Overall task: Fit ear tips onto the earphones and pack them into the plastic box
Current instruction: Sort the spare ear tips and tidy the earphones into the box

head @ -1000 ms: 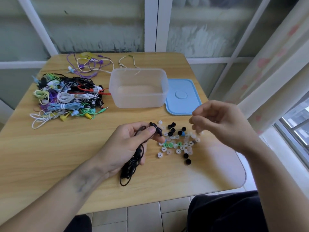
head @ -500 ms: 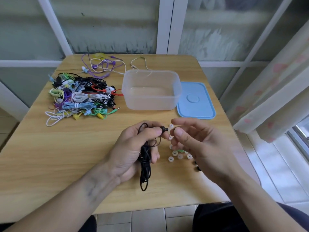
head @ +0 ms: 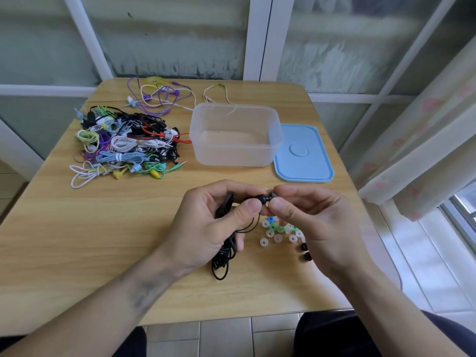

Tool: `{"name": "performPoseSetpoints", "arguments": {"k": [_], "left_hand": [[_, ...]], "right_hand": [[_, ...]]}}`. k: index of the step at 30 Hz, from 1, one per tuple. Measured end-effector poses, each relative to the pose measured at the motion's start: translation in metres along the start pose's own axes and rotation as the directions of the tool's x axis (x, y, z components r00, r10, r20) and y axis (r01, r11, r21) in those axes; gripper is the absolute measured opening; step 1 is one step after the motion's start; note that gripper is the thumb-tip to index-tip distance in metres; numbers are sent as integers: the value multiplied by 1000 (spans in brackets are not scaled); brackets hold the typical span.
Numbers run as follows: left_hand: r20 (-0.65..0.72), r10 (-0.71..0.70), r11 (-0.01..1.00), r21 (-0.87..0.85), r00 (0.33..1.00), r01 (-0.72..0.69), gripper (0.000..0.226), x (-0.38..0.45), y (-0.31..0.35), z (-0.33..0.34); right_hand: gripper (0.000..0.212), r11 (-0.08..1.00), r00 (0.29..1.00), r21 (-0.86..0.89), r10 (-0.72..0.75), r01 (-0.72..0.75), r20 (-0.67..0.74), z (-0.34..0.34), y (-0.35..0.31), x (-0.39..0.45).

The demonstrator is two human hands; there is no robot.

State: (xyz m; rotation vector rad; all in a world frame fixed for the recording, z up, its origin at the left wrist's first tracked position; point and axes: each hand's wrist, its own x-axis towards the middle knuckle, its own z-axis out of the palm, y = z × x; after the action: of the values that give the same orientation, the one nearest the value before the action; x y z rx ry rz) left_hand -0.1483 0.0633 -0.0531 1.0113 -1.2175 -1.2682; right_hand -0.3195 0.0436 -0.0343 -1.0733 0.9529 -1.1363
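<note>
My left hand (head: 213,222) grips a coiled black earphone (head: 222,256), its cable loop hanging below the palm, with one earbud (head: 262,198) pinched between thumb and forefinger. My right hand (head: 314,222) pinches a small black ear tip (head: 273,195) against that earbud. Several loose ear tips (head: 278,231), clear, green, blue and black, lie on the table under my right hand, partly hidden by it. The clear plastic box (head: 235,136) stands empty behind my hands.
A blue lid (head: 302,153) lies flat to the right of the box. A tangled pile of coloured earphones (head: 123,145) covers the table's left rear, with loose purple and white cables (head: 159,96) behind it. The wooden table (head: 77,240) ends near a curtain (head: 422,140) on the right.
My right hand came in from the right with an ear tip and now meets the earbud held in my left hand. The camera view shifted, so the table sits further right in frame.
</note>
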Motion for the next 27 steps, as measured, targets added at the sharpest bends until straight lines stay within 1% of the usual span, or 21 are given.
{"name": "performPoseSetpoints", "arguments": {"k": [5, 9, 14, 18, 22, 27], "left_hand": [[-50, 39, 997, 66, 998, -35, 18, -2, -1, 1], [-84, 65, 995, 83, 994, -58, 15, -3, -2, 3], [-120, 95, 989, 126, 988, -80, 14, -5, -4, 5], [-141, 98, 988, 134, 985, -79, 14, -5, -6, 6], [-114, 66, 994, 92, 991, -56, 15, -4, -3, 2], [19, -35, 999, 5, 999, 35, 17, -1, -2, -6]], "right_hand": [[20, 998, 1000, -62, -9, 8, -9, -1, 0, -1], [20, 993, 1000, -119, -26, 25, -13, -2, 2, 0], [20, 990, 999, -140, -38, 33, -34, -1, 6, 0], [21, 993, 999, -117, 3, -8, -45, -2, 13, -2], [23, 993, 999, -121, 6, -2, 36, -6, 10, -1], [21, 981, 987, -176, -56, 82, 151, -15, 11, 4]]}}
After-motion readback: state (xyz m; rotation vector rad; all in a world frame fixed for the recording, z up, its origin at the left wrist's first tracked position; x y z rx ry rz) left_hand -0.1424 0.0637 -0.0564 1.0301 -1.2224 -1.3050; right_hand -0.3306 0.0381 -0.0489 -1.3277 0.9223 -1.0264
